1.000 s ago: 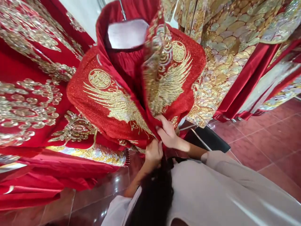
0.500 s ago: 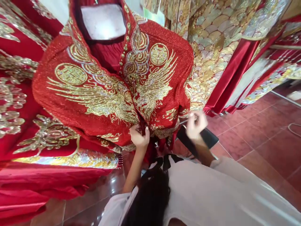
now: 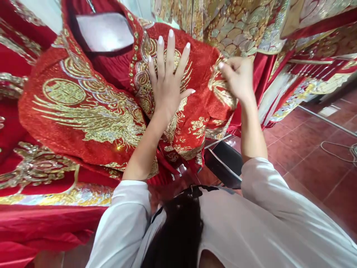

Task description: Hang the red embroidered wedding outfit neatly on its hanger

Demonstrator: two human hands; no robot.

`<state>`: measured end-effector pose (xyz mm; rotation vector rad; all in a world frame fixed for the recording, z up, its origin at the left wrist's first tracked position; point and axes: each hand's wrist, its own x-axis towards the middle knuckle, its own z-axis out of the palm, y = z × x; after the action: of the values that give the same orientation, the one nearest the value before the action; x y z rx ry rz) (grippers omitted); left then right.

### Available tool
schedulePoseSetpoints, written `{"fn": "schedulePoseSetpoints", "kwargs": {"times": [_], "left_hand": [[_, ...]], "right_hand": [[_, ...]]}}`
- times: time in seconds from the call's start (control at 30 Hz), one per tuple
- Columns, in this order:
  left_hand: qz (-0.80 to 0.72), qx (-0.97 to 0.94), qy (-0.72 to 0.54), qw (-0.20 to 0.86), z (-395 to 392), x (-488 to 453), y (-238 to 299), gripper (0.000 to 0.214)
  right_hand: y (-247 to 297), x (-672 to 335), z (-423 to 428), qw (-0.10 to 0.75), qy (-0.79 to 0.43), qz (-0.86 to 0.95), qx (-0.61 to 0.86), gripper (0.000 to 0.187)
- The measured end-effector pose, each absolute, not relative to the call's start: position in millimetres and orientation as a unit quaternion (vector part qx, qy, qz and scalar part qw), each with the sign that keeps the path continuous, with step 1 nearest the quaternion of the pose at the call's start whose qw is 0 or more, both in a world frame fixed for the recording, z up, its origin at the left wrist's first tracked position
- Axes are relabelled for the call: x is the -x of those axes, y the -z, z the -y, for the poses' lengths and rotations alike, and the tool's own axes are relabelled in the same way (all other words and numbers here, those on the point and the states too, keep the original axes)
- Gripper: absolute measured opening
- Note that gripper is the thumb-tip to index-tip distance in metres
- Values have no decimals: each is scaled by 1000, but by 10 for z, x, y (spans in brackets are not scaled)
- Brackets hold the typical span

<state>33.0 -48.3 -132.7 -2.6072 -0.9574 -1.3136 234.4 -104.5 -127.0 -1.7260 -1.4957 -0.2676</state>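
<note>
A red jacket (image 3: 108, 145) with gold phoenix embroidery and beaded trim hangs before me, its collar open at the top. My left hand (image 3: 167, 82) lies flat on the jacket's right-hand front panel, fingers spread over a round gold emblem. At the right edge, my right hand (image 3: 240, 78) is closed on the jacket's sleeve (image 3: 220, 85), thumb on top and the other fingers curled behind the cloth. Inside the collar shows a white panel (image 3: 104, 31).
Beaded red garments (image 3: 41, 163) hang on the left. Gold scale-patterned garments (image 3: 237, 26) hang behind on the right. Below stands a black seat-like object (image 3: 224, 163) on red floor tiles (image 3: 295, 156). A cord (image 3: 337, 154) and a metal bar (image 3: 329, 117) are at far right.
My left hand has left the jacket's front opening and lies flat on the chest panel. My right hand has risen and taken the sleeve. The jacket appears further left.
</note>
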Motion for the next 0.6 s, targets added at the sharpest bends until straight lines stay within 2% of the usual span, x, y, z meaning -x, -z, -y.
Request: {"fn": "schedulePoseSetpoints", "kwargs": {"times": [0.13,0.37,0.5,0.57,0.6], "left_hand": [[311,846,426,75,440,-386,1417,102],[290,881,371,39,551,81,1497,69],[509,731,455,4,916,617,2226,46],[615,617,491,13,1112,774,2780,48],[657,577,485,25,1193,819,3051,55]], "right_hand": [[1409,-2106,1278,458,231,528,677,39],[2276,-1801,1087,511,155,536,653,38],[2676,-1322,1383,569,204,507,614,30],[3000,-976,1518,578,190,534,587,23],[3174,-812,1539,554,155,561,595,26]]}}
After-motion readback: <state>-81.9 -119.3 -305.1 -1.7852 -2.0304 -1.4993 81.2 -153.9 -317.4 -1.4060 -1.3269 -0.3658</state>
